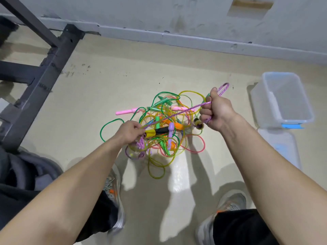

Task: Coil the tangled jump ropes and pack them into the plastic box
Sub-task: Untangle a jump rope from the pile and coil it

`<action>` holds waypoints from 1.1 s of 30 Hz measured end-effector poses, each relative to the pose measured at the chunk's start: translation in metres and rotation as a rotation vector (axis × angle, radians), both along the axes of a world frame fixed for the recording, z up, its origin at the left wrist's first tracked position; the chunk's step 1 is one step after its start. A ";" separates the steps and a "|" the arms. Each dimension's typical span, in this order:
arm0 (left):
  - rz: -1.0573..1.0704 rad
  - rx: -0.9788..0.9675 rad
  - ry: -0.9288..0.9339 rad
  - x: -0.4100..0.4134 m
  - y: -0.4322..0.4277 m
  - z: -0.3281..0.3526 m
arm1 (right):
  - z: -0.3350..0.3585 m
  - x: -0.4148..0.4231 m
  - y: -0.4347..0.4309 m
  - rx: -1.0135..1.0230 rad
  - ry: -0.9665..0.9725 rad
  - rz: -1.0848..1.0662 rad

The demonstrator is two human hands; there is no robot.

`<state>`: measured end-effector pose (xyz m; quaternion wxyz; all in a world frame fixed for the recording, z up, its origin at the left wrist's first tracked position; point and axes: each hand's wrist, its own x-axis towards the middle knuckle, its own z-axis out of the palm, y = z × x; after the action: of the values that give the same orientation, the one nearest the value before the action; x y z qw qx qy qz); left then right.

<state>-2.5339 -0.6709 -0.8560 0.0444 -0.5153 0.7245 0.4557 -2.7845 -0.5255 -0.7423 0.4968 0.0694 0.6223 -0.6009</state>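
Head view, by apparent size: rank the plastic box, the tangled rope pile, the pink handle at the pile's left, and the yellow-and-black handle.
1. tangled rope pile
2. plastic box
3. pink handle and yellow-and-black handle: too alike to rank.

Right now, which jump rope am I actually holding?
The purple braided rope: it stretches between your left hand and right hand; the rest lie in a pile on the floor.

Single head view, steeply down at floor [109, 89]
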 end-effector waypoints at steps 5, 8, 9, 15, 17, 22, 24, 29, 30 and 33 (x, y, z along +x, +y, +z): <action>-0.157 0.250 0.080 -0.017 0.020 0.005 | 0.011 0.005 0.000 0.019 0.014 0.136; -0.219 0.379 0.227 -0.026 0.030 0.013 | 0.016 0.006 -0.003 0.131 0.246 0.250; -0.177 0.428 0.279 -0.026 0.030 0.014 | 0.017 0.005 -0.001 0.161 0.291 0.283; 0.203 0.712 0.478 -0.027 0.026 0.020 | 0.008 0.000 0.013 0.281 0.440 0.384; 0.279 0.700 0.496 -0.027 0.025 0.023 | 0.008 0.005 0.016 0.322 0.635 0.588; 0.345 0.819 0.589 -0.039 0.026 0.038 | -0.015 0.022 0.024 0.445 0.753 1.321; 0.300 0.801 0.610 -0.042 0.025 0.044 | -0.022 0.028 0.026 0.255 0.564 1.116; 0.395 0.272 0.292 -0.035 0.014 0.023 | -0.010 0.014 0.019 -0.236 0.185 0.380; 0.423 0.199 0.183 -0.030 0.010 0.016 | -0.001 0.010 0.016 -0.306 0.155 0.328; 0.255 -0.013 -0.324 -0.002 0.004 -0.002 | 0.029 0.002 0.007 -0.458 0.032 0.237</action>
<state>-2.5359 -0.6666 -0.8576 0.0991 -0.6696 0.6398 0.3641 -2.7825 -0.5186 -0.7130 0.5567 -0.1278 0.4815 -0.6648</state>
